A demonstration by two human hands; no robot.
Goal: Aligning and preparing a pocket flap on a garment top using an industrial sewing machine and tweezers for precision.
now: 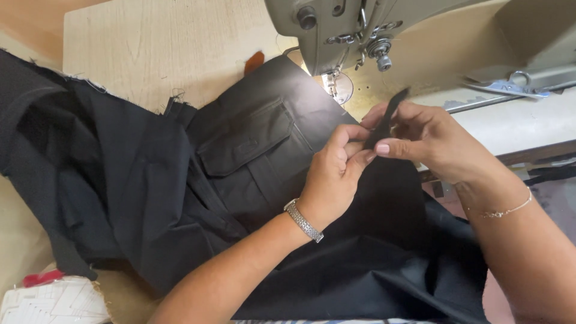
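We are in a sewing workshop. A grey industrial sewing machine (360, 30) stands at the far edge of our pale wooden tabletop (156, 48), its presser foot (338, 84) lit from above. A half-made black garment (180, 180) with a flapped cargo pocket (249, 141) and raw, fraying edges covers the tabletop.

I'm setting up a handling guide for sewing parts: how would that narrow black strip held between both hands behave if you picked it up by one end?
The black strip is thin and narrow, pinched by the left hand and right hand, so it is probably very light. Its free end stands up toward the sewing machine, suggesting some stiffness, though a longer length would likely droop. The matte cloth looks unlikely to slip.
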